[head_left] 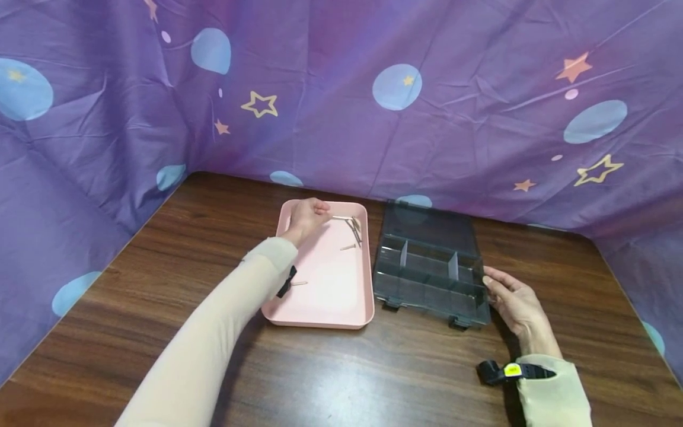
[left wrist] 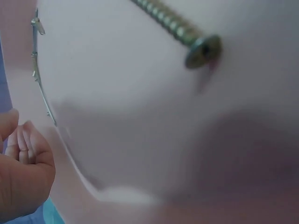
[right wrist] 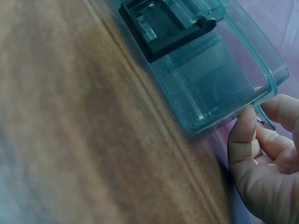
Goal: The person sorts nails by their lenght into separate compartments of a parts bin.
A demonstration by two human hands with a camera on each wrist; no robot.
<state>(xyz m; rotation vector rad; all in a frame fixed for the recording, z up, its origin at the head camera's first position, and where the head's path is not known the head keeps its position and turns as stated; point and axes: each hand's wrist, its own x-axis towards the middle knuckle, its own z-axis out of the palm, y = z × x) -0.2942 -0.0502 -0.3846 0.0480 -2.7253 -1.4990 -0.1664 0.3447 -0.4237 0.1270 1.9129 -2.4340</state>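
Observation:
My left hand (head_left: pixel 306 220) reaches over the far end of a pink tray (head_left: pixel 325 305), its fingertips right by a few screws (head_left: pixel 356 230) along the far right wall. Its fingers are bent in the left wrist view; I cannot tell whether they pinch a screw. A single screw (head_left: pixel 348 247) lies just nearer, and another screw (head_left: pixel 300 283) lies near the left wrist, large in the left wrist view. My right hand (head_left: pixel 513 302) pinches the right side of a dark see-through compartment box (right wrist: pixel 210 84), thumb against the outer wall. The box's lid (head_left: pixel 427 228) is folded back.
The box stands close to the tray's right side, with small dividers (head_left: pixel 453 265) in its back row and black latches (head_left: pixel 460 323) along its front. Both rest on a brown wooden table (head_left: pixel 341 379). A purple cloth (head_left: pixel 331 136) hangs behind the table.

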